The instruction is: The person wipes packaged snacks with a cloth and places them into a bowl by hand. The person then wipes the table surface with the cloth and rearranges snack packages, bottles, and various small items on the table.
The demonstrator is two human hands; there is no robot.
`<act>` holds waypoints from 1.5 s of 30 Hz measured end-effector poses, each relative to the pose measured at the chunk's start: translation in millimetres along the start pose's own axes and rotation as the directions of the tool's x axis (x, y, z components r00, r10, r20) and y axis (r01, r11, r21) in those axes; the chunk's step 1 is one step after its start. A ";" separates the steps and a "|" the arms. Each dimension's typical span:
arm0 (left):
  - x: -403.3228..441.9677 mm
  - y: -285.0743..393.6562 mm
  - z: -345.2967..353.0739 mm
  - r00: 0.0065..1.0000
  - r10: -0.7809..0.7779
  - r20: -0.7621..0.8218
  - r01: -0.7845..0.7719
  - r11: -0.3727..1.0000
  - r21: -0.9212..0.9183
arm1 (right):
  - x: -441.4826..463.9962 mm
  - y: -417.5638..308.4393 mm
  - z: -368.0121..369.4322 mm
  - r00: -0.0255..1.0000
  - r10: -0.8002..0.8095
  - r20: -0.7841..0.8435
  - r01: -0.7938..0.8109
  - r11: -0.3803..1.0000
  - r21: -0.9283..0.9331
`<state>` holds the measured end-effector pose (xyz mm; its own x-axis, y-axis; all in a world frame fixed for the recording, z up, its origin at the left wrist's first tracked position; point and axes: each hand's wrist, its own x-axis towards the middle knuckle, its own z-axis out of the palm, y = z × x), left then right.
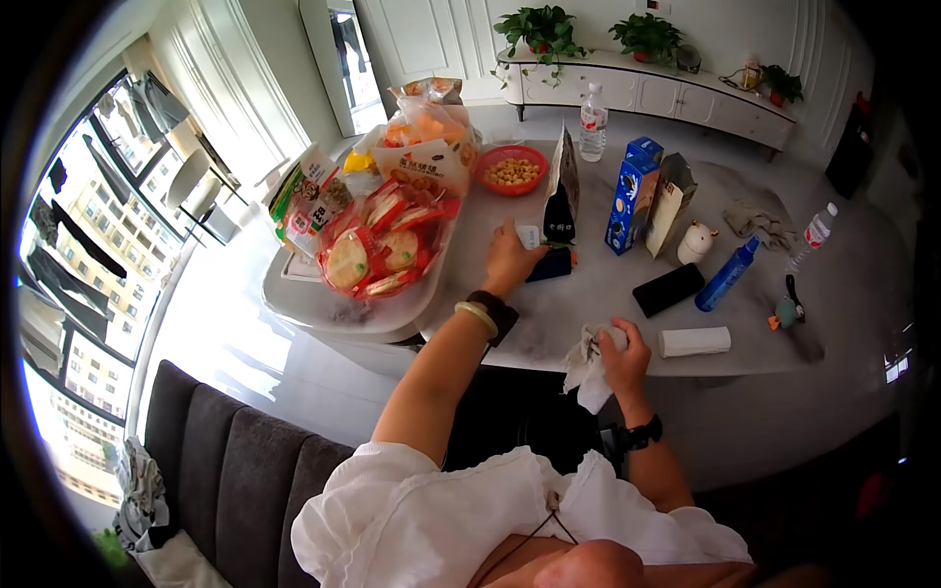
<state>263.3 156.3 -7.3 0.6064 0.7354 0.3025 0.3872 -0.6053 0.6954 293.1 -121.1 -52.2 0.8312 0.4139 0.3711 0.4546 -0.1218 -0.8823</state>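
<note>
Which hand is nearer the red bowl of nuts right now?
Left. The left hand is on the near side of the red bowl, apart from it. The right hand, holding a crumpled cloth, is closer to the person and off to the right.

Right hand [627, 361] holding crumpled cloth [586, 374], left hand [511, 259] near black packet [562, 196], grey table [608, 286]

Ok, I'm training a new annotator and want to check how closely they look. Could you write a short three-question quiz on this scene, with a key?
1. Which hand holds the crumpled pale cloth?
2. True or false: the red bowl is empty.
3. How many potted plants stand on the white cabinet?

Key:
1. The right hand.
2. False; small tan pieces lie in it.
3. Three.
</note>
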 end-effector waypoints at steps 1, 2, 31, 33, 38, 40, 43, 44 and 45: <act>4.4 -7.9 6.7 0.999 0.029 -0.019 -0.029 1.000 0.008 | -0.3 1.4 -0.7 1.000 -0.010 0.001 0.010 1.000 0.004; 9.2 -15.4 14.0 0.998 0.059 -0.036 -0.058 0.998 0.016 | -0.9 2.5 -2.2 1.000 -0.019 0.000 0.019 1.000 0.007; -14.2 -4.3 -44.7 0.881 0.447 -0.152 -0.415 0.887 0.202 | -4.4 10.7 -0.8 0.982 -0.183 -0.040 0.185 0.982 0.035; -55.4 17.6 -71.1 0.902 0.416 -0.115 -0.401 0.906 0.133 | -4.6 7.9 0.0 0.985 -0.168 -0.034 0.170 0.985 0.040; -153.0 12.6 -145.6 0.959 0.250 -0.134 -0.247 0.968 0.040 | -5.0 9.7 -0.1 0.983 -0.184 -0.028 0.185 0.982 0.039; -173.3 -5.4 -180.5 0.961 0.136 -0.240 -0.123 0.990 0.068 | -5.7 6.4 -1.9 0.983 -0.182 -0.017 0.183 0.983 0.021; -187.0 -35.6 -230.5 0.889 0.044 -0.455 0.015 0.992 0.126 | -5.8 8.2 -0.3 0.982 -0.187 -0.011 0.187 0.982 0.011; -189.1 -46.2 -246.3 0.866 -0.066 -0.495 0.122 0.989 0.081 | -5.1 9.4 0.2 0.982 -0.191 -0.016 0.191 0.982 0.007; -184.4 -66.6 -259.4 0.825 -0.019 -0.565 0.137 0.977 0.166 | -4.7 9.8 1.0 0.980 -0.200 -0.021 0.200 0.980 0.007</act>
<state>-54.4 140.0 59.6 0.1006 0.7906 0.6041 0.5763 -0.5412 0.6123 293.4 -123.4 -62.9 0.7303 0.4107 0.5458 0.6094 -0.0308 -0.7922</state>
